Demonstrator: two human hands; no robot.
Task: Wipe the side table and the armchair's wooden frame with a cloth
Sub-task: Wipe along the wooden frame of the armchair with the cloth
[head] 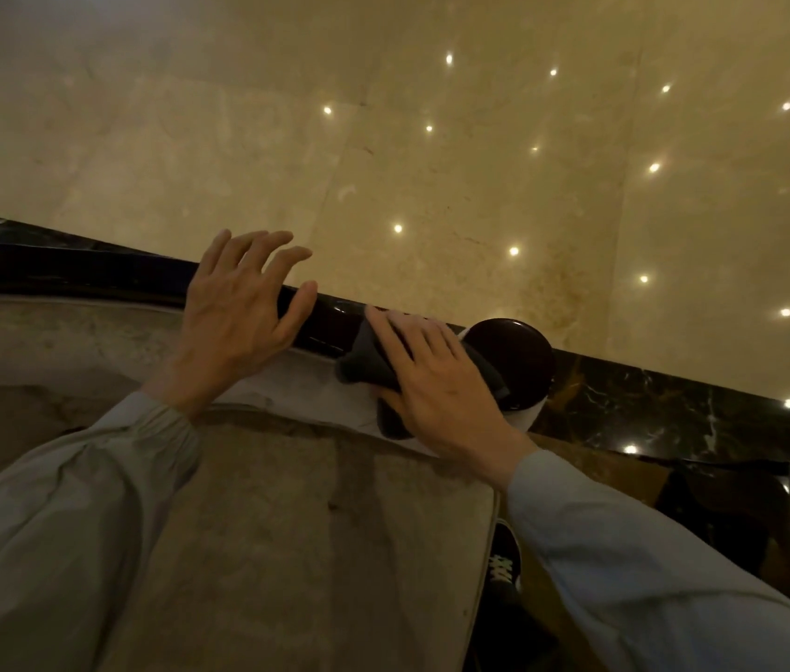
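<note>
The armchair's dark glossy wooden frame (68, 276) runs along the top of the backrest and ends in a round dark knob (519, 351) on the right. My right hand (436, 380) presses a dark grey cloth (364, 361) onto the frame just left of that knob, fingers spread over it. My left hand (238, 312) rests flat on the frame to the left, fingers apart and holding nothing. The side table is not in view.
The beige upholstered backrest and seat cushion (286, 526) lie below my arms. Beyond the frame is a polished beige marble floor (432, 138) with a dark marble border (674, 409). My shoe (504, 565) shows right of the cushion. A dark object (732, 506) stands at the lower right.
</note>
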